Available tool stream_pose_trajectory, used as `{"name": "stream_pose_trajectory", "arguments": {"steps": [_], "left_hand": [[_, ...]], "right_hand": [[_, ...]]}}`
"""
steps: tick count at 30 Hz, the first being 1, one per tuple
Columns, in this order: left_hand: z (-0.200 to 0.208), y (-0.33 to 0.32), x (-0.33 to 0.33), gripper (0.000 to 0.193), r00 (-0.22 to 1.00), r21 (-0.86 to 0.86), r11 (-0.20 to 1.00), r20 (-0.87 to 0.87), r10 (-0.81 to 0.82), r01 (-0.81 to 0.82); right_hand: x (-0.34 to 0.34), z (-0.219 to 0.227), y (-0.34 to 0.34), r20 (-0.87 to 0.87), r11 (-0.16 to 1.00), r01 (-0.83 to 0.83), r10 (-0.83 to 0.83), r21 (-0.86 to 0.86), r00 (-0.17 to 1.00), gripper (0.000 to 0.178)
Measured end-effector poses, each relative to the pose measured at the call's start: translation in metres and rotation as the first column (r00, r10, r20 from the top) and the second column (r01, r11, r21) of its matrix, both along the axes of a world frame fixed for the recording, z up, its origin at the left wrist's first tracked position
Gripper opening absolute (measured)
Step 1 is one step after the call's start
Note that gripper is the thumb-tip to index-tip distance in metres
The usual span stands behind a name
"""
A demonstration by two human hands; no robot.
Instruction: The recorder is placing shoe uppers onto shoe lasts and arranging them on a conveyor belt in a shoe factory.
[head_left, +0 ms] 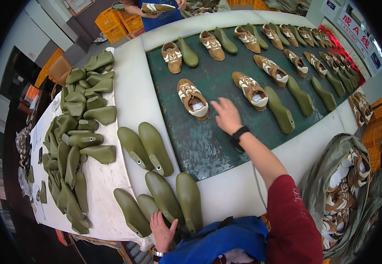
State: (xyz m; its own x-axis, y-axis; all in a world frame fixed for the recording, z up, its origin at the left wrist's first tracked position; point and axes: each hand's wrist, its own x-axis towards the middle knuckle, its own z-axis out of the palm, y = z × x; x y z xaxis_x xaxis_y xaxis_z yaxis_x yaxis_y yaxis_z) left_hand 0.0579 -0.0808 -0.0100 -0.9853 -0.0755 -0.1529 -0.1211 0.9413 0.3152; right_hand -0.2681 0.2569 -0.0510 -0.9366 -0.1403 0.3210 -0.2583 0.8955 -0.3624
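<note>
My left hand (162, 231) rests on a group of olive-green shoe lasts at the near left, fingers spread over the heel end of a shoe last (147, 204). Whether its fingertips grip that last is partly hidden. Over the dark green belt, my right hand (227, 118) is stretched out with its fingers apart and nothing in them. Just left of its fingertips lies a brown sneaker (185, 91) with white stripes, apparently not touched. Another brown sneaker (247, 86) is beside a green last (280, 108) to the right.
Sneakers and lasts stand in rows along the belt (186, 141). Many green lasts (70, 149) are heaped on a white-covered table at left. A sack of sneakers (338, 198) stands at right. Across the belt, another person (162, 20) holds a sneaker. Orange crates (111, 24) stand behind.
</note>
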Motion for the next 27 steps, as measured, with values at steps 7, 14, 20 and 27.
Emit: {"name": "stream_pose_trajectory", "arguments": {"steps": [7,14,20,27], "left_hand": [[-0.009,0.009,-0.014,0.069,0.994,-0.048,0.999,-0.112,0.007,-0.013],[0.01,0.0,-0.006,0.06,0.982,-0.035,0.996,-0.177,0.07,-0.077],[0.01,0.005,0.006,0.062,0.965,-0.007,0.991,-0.227,0.13,-0.135],[0.0,0.005,0.017,0.06,0.945,0.011,0.978,-0.256,0.203,-0.207]], "right_hand": [[0.073,-0.012,0.048,0.448,0.946,0.209,-0.304,0.25,0.841,0.061],[0.059,-0.008,0.0,0.49,0.991,0.122,-0.131,0.051,0.862,0.055],[0.066,-0.021,0.034,0.469,0.978,0.125,-0.189,0.165,0.863,0.071],[0.144,0.034,-0.075,0.056,0.872,-0.448,0.466,-0.199,0.883,0.059]]}}
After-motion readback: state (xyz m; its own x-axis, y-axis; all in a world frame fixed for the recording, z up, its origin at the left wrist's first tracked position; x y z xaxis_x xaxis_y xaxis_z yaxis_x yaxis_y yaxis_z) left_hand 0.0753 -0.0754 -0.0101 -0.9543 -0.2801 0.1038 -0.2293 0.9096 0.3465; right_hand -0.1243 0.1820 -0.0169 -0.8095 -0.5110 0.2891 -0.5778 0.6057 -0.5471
